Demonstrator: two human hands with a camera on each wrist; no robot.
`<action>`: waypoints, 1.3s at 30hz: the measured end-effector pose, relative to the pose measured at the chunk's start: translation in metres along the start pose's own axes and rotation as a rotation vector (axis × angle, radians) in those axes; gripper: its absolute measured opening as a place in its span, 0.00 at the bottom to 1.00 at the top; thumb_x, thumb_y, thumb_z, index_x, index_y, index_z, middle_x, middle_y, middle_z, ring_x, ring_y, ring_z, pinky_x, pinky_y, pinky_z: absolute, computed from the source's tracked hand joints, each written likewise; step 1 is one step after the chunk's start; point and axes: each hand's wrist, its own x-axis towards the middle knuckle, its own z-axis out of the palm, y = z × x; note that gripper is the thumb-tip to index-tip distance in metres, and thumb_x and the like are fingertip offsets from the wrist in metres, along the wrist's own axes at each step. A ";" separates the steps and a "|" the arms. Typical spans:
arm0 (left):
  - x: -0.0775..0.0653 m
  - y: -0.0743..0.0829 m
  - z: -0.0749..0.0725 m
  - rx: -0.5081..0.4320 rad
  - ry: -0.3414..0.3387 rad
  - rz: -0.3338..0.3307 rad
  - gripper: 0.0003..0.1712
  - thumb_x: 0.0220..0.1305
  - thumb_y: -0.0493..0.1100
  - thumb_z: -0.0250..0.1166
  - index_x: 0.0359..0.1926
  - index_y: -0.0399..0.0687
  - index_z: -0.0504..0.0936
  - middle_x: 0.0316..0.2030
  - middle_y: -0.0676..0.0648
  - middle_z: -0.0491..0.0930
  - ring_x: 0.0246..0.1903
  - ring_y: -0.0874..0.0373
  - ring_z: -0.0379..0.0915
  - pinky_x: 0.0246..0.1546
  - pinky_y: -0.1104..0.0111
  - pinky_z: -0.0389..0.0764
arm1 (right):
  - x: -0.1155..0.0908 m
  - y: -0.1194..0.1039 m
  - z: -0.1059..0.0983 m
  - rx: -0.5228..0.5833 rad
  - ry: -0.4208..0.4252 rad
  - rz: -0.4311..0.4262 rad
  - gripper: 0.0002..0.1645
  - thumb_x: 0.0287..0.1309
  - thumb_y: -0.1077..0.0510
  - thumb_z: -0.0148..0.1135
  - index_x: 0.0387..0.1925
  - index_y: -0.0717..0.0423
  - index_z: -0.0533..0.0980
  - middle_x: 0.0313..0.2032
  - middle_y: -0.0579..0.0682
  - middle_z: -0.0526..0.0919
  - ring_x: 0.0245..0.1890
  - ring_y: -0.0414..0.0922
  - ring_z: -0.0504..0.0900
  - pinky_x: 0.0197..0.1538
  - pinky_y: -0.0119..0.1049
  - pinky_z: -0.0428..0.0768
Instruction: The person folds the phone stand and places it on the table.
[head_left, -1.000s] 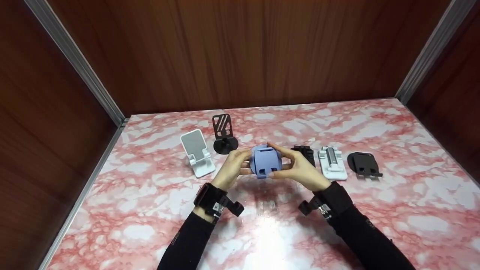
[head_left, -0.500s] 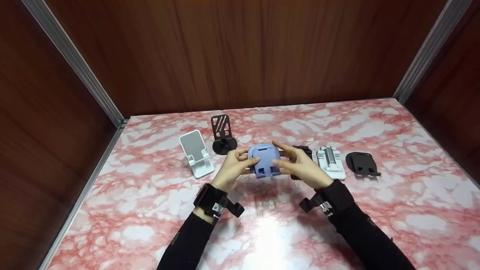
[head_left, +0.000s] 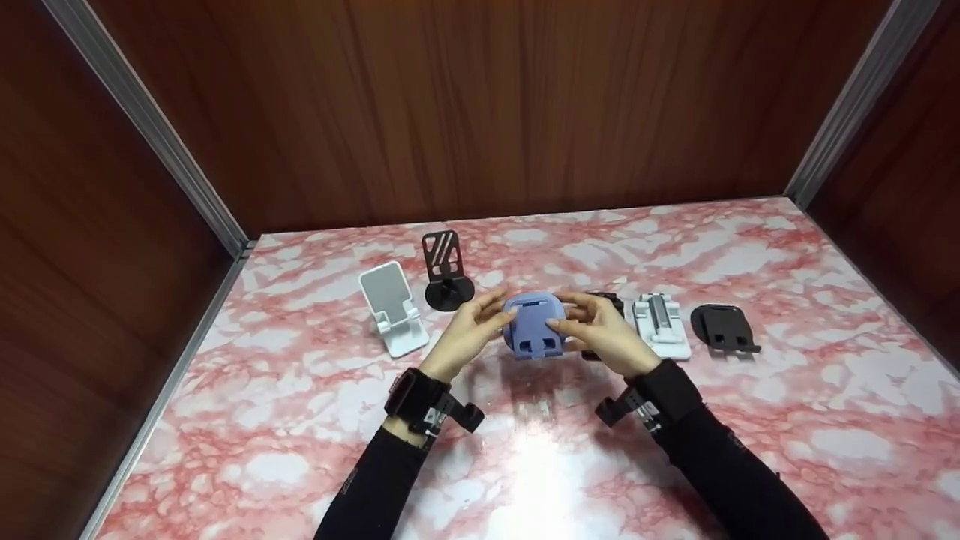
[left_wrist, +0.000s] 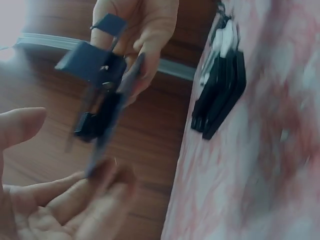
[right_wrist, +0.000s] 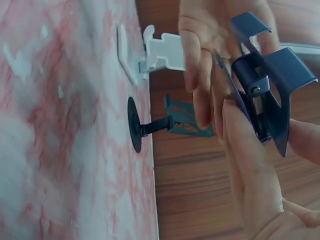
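A lilac-blue folding phone stand (head_left: 534, 322) is held above the table between both hands, its hinge partly unfolded in the wrist views. My right hand (head_left: 609, 334) pinches its right side, with the thumb on the upper plate and fingers against the round base, as the right wrist view shows on the phone stand (right_wrist: 272, 82). At the left side is my left hand (head_left: 469, 330), fingers fairly straight. In the left wrist view its thumb stands apart from the stand; blurred fingers (left_wrist: 100, 200) reach the base's edge.
An unfolded white phone stand (head_left: 394, 307) and an upright black one (head_left: 448, 274) stand at left. Right of the hands lie a folded white stand (head_left: 662, 326), a flat black stand (head_left: 726, 328) and a partly hidden black stand (head_left: 615, 302). Wooden panels (head_left: 480, 112) enclose the table.
The lilac-blue phone stand has shifted and tilted slightly between the hands. The left fingers have loosened and spread; the right thumb has moved up from the lower edge to the plate's side.
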 end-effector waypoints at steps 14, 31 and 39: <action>-0.006 -0.002 -0.007 0.918 0.109 0.156 0.41 0.74 0.55 0.48 0.75 0.38 0.45 0.74 0.35 0.40 0.73 0.40 0.30 0.71 0.48 0.42 | 0.022 0.011 -0.005 -0.246 0.127 0.037 0.35 0.62 0.64 0.63 0.67 0.72 0.61 0.45 0.66 0.78 0.34 0.47 0.81 0.41 0.49 0.84; -0.005 -0.007 -0.007 1.088 0.216 0.172 0.44 0.73 0.60 0.48 0.76 0.40 0.43 0.74 0.34 0.39 0.73 0.40 0.28 0.72 0.49 0.36 | 0.044 0.021 -0.008 -0.802 0.230 0.015 0.32 0.60 0.60 0.63 0.60 0.76 0.68 0.46 0.70 0.80 0.43 0.58 0.80 0.47 0.47 0.78; -0.004 -0.010 -0.005 1.066 0.192 0.154 0.44 0.72 0.58 0.51 0.75 0.37 0.45 0.74 0.35 0.39 0.73 0.40 0.28 0.72 0.51 0.34 | 0.046 0.021 -0.005 -1.009 0.204 0.030 0.32 0.58 0.59 0.66 0.56 0.80 0.69 0.51 0.74 0.76 0.55 0.66 0.73 0.58 0.54 0.73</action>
